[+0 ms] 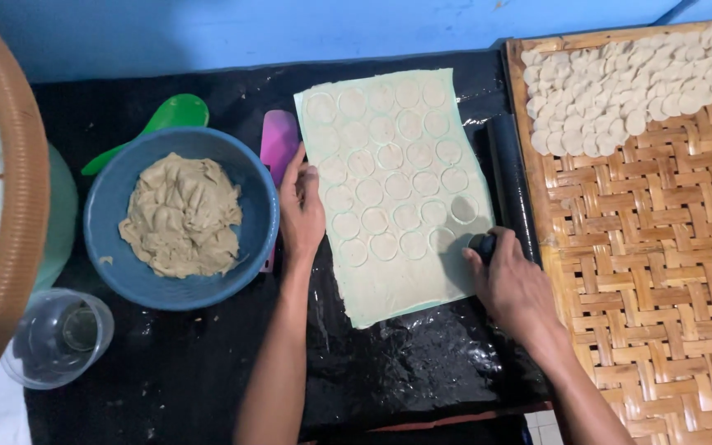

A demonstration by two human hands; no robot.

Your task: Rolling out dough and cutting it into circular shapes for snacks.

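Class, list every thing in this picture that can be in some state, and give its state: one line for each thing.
Dough sheet: rolled flat, scored with rows of circles, lower strip uncut.
Round cutter: pressed on the sheet under the right hand.
Left hand: flat on the sheet's left edge.
Blue bowl: holds beige paste.
Clear cup: looks empty.
Woven tray: cut discs heaped at its far end.
Rolling pin: lying idle beside the sheet.

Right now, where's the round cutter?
In the head view, the round cutter is under the right hand, pressed on the dough sheet's right edge, beside the black rolling pin.
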